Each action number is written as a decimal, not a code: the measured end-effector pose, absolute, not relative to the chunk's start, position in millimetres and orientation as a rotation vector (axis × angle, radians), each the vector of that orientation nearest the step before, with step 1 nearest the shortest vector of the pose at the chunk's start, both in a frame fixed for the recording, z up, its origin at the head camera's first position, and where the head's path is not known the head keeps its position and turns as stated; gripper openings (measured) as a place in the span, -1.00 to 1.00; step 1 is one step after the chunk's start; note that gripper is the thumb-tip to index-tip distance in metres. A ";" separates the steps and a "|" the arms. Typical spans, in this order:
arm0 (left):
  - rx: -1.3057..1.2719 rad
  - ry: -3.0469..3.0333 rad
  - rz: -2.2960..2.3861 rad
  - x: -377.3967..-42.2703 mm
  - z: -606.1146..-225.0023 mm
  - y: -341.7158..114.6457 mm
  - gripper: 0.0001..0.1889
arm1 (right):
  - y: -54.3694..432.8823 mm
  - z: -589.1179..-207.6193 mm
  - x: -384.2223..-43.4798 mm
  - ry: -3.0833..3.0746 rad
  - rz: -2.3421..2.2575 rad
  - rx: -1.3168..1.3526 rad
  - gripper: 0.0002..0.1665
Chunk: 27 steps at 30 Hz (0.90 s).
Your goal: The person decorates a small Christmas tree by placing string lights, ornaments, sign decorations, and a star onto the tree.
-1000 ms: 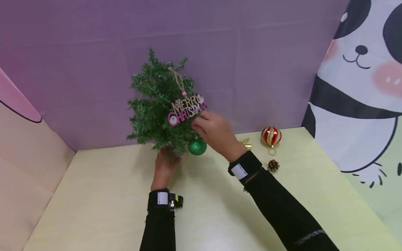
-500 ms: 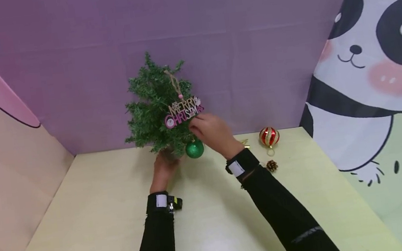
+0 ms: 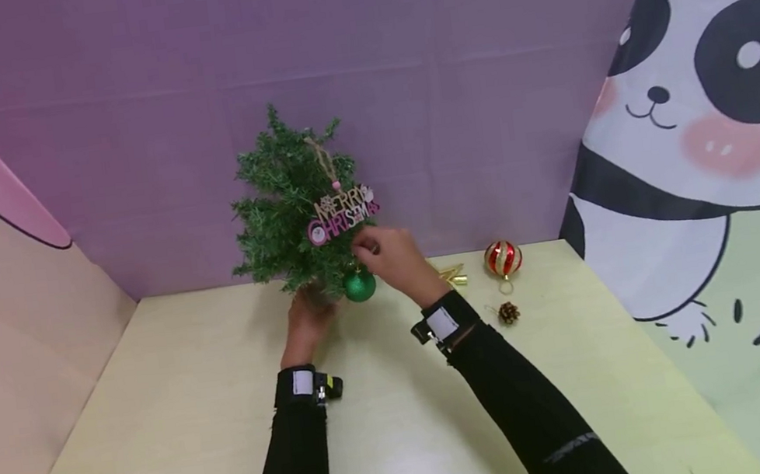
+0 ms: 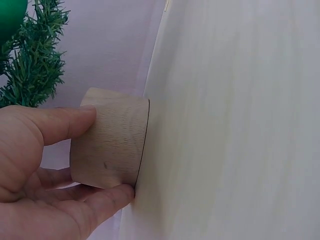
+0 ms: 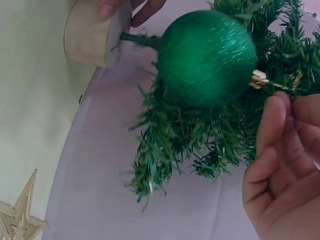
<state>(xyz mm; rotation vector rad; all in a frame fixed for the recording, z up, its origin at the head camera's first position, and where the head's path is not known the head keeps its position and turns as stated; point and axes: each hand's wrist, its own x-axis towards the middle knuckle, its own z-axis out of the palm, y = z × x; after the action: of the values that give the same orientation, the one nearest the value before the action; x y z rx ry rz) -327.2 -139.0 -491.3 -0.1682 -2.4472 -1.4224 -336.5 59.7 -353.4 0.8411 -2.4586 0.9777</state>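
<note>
In the head view, the green ball [image 3: 360,286] hangs low on the little tree [image 3: 280,201], just below the bent fingers of the right hand [image 3: 395,260]. The left hand [image 3: 308,325] is at the tree's foot. In the left wrist view, its thumb and fingers hug the wooden base [image 4: 110,142]. In the right wrist view, the right fingertips [image 5: 273,110] are together, right by the ball's gold string [image 5: 280,86]; I can't tell if they pinch it.
</note>
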 end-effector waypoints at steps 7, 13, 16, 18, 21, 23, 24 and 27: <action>-0.104 -2.563 -1.400 -331.2 -490.9 -145.3 -0.33 | 53.9 -357.8 -338.4 -2.527 1.160 0.833 -0.84; -0.246 -2.639 -1.245 -344.9 -478.7 -148.8 -0.48 | 59.2 -362.1 -349.9 -2.482 1.199 0.910 -0.82; -0.283 -2.669 -1.149 -345.9 -475.2 -150.0 -0.57 | 60.4 -371.5 -351.6 -2.428 1.194 0.874 -0.83; -0.264 -2.674 -1.201 -344.3 -474.9 -151.1 -0.60 | 59.6 -378.0 -350.4 -2.398 1.180 0.854 -0.82; -0.237 -2.628 -1.401 -341.7 -475.4 -152.3 -0.59 | 57.5 -385.0 -347.4 -2.367 1.147 0.818 -0.82; -0.214 -2.552 -1.600 -340.8 -476.4 -152.5 -0.54 | 56.2 -386.8 -345.2 -2.356 1.132 0.775 -0.84; -0.209 -2.517 -1.682 -340.5 -477.0 -152.5 -0.51 | 55.5 -387.2 -344.3 -2.350 1.129 0.752 -0.84; -0.206 -2.495 -1.732 -339.2 -479.1 -153.6 -0.50 | 52.1 -385.7 -340.0 -2.325 1.126 0.712 -0.86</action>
<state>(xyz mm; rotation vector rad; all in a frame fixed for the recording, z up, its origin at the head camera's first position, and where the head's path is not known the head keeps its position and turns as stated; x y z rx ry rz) -339.2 -153.6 -479.1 -0.2057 -2.4953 -1.7321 -340.0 52.1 -385.7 0.7123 -2.3248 1.1259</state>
